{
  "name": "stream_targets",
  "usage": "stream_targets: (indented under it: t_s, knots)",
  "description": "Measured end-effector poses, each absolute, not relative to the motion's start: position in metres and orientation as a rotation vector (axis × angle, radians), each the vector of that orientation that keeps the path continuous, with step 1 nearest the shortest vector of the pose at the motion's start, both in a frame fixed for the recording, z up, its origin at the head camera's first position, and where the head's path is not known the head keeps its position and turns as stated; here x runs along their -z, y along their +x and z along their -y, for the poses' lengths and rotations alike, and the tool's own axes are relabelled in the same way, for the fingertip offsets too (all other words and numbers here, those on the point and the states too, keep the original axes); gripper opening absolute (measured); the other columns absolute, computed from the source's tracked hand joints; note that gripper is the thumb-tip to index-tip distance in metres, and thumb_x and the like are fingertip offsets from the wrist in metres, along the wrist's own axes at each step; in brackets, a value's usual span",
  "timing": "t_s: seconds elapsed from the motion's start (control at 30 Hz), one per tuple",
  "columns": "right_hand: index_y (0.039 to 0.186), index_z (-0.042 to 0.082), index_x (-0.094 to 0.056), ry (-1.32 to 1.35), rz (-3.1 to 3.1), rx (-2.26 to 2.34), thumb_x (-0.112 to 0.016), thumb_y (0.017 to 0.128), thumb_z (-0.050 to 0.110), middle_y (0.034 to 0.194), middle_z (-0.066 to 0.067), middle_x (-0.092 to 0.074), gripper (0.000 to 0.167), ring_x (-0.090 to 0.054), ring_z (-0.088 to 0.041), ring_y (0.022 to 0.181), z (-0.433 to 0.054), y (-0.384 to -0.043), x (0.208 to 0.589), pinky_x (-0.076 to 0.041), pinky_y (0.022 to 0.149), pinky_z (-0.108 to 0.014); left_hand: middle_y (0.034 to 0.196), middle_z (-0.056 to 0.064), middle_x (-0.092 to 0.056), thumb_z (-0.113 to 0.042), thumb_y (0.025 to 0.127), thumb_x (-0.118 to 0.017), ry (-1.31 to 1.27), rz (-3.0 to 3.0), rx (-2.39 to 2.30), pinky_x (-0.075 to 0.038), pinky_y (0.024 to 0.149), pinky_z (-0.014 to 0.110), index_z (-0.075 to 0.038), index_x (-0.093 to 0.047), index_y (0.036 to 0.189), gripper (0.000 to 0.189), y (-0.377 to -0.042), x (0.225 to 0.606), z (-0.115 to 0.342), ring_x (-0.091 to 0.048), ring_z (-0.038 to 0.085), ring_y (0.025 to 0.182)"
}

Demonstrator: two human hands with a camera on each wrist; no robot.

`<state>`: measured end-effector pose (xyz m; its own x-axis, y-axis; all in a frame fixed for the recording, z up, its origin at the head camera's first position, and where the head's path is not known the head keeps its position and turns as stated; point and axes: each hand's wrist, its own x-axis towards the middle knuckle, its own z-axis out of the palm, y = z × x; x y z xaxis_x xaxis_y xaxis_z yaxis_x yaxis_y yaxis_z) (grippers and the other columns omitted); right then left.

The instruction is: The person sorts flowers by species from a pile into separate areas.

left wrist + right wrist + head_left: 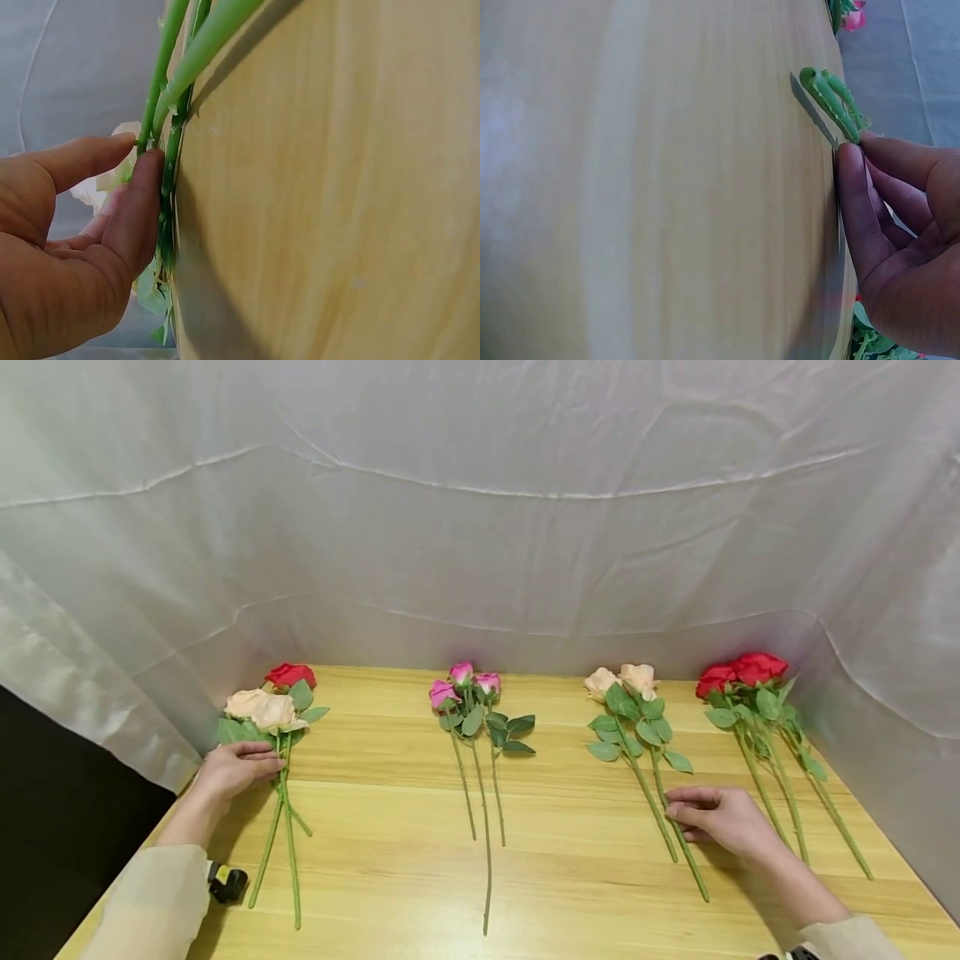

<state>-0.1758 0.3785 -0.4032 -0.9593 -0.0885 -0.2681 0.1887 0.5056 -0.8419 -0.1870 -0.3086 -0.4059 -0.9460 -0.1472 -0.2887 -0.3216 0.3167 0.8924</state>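
At the left, my left hand [238, 768] pinches green stems [156, 101] of the peach roses [272, 712] between thumb and fingers, just below the blooms. A red rose [291, 675] lies behind these peach blooms, and a darker stem [171, 169] runs along the table under my fingers. On the right side, my right hand [723, 818] holds a stem of the two peach roses [637, 681] about midway down. In the right wrist view, thumb and forefinger meet at the green stems [831, 101], whose cut ends point away from the hand.
Three pink roses [462, 675] with thin stems lie mid-table between my hands. Red roses [757, 668] lie at the far right, their stems passing close to my right hand. Grey-white cloth [480, 552] rises behind the wooden table [375, 860] and along its sides.
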Motion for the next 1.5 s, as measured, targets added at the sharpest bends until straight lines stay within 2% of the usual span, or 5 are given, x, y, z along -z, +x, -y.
stream_targets:
  t_s: [0.3,0.9,1.13,1.33,1.5]
  knots:
    - [0.130,-0.015,-0.063,0.093,-2.442,1.465,-0.073,0.099,0.014,0.103,-0.009,-0.077,0.043,-0.072,-0.013,0.082,-0.377,-0.175,0.405,-0.065,0.071,-0.031,0.097,-0.010,-0.068,-0.002,0.100,-0.065,-0.436,-2.338,-1.831,-0.062,0.081,0.021,0.023,-0.031,0.147,0.064,-0.184,0.407,0.307,-0.069,-0.003,0.083]
    - [0.137,-0.015,-0.058,0.196,-2.381,1.586,-0.074,0.099,0.018,0.106,-0.009,-0.077,0.052,-0.074,-0.017,0.086,-0.381,-0.176,0.404,-0.066,0.075,-0.033,0.092,-0.020,-0.066,-0.008,0.102,-0.064,-0.500,-2.302,-1.927,-0.061,0.082,0.018,0.015,-0.030,0.156,0.067,-0.180,0.405,0.303,-0.069,-0.004,0.084]
    - [0.146,-0.014,-0.048,0.166,-2.394,1.696,-0.073,0.101,0.027,0.114,-0.005,-0.077,0.066,-0.076,-0.015,0.093,-0.380,-0.176,0.395,-0.065,0.083,-0.033,0.097,-0.023,-0.071,-0.007,0.101,-0.069,-0.471,-2.169,-2.138,-0.060,0.084,0.017,0.009,-0.030,0.158,0.071,-0.184,0.394,0.294,-0.070,-0.004,0.089]
    - [0.153,-0.007,-0.042,0.051,-2.331,1.989,-0.071,0.102,0.021,0.113,0.015,-0.075,0.065,-0.075,-0.011,0.100,-0.377,-0.177,0.389,-0.062,0.088,-0.030,0.098,-0.017,-0.075,-0.001,0.098,-0.070,-0.399,-2.071,-2.331,-0.059,0.087,0.017,-0.003,-0.053,0.140,0.046,-0.188,0.382,0.277,-0.071,-0.002,0.092]
    - [0.148,0.000,-0.052,0.016,-2.268,2.261,-0.072,0.100,0.014,0.118,0.013,-0.075,0.054,-0.073,-0.006,0.102,-0.364,-0.177,0.387,-0.061,0.089,-0.028,0.096,-0.012,-0.077,0.004,0.098,-0.068,-0.385,-1.985,-2.493,-0.060,0.086,0.018,-0.005,-0.059,0.127,0.032,-0.192,0.375,0.257,-0.073,0.001,0.090]
